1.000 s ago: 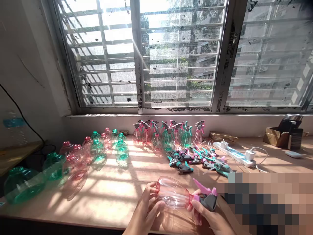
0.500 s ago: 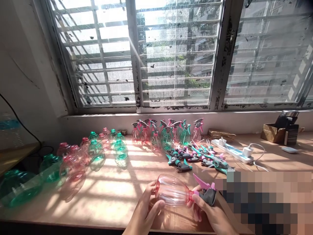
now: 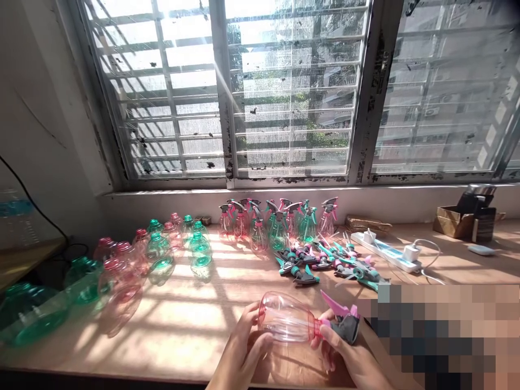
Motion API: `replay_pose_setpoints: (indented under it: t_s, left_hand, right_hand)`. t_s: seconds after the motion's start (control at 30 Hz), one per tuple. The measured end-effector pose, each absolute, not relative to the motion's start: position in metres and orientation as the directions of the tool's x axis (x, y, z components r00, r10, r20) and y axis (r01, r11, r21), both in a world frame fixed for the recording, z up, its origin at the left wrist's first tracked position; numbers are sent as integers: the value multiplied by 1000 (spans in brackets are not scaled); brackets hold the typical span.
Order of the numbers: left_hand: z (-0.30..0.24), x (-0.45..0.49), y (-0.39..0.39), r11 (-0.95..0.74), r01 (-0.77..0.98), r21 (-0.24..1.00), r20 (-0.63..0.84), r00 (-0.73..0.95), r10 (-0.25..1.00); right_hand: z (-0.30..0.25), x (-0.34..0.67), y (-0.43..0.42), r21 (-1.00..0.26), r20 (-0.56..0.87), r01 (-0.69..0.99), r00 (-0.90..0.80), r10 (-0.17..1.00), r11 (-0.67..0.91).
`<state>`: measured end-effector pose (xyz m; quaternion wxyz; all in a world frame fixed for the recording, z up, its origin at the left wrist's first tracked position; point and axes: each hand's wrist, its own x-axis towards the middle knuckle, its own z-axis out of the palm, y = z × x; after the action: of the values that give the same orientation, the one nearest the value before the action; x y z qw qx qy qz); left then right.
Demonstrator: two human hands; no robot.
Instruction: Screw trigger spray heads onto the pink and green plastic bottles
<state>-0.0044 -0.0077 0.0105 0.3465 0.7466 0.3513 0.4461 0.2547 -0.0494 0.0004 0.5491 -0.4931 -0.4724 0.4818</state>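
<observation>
A clear pink spray bottle (image 3: 286, 319) lies sideways between my hands, just above the table's front part. My left hand (image 3: 247, 341) is closed around its base end. At the neck, my right hand (image 3: 335, 344) grips the pink collar of the spray head (image 3: 346, 325), which is grey with a pink trigger pointing up. The head sits against the bottle's mouth; how tightly it is screwed on I cannot tell. Beyond my hands lies a pile of loose grey, teal and pink spray heads (image 3: 325, 262).
Several open pink and green bottles (image 3: 158, 254) stand at the left. Bottles with spray heads (image 3: 278, 230) line the back by the window. A white power strip (image 3: 385, 252) with plugs and a cardboard box (image 3: 453, 222) are at the right. The table (image 3: 170, 330) is sunlit.
Both hands keep their hold on the pink bottle. The fingers of my right hand have shifted slightly around the collar; the bottle is almost in the same place.
</observation>
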Motion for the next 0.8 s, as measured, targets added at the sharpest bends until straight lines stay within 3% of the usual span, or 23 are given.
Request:
replay_pose_setpoints:
  t_s: [0.43, 0.8]
  left_hand:
    - [-6, -5, 3, -572, 296, 765, 481, 330, 813]
    - [0, -5, -1, -514, 235, 825, 424, 343, 838]
  right_hand:
    - [10, 250, -52, -998, 65, -14, 124, 990, 68]
    - [2, 254, -52, -1000, -3, -23, 142, 990, 0]
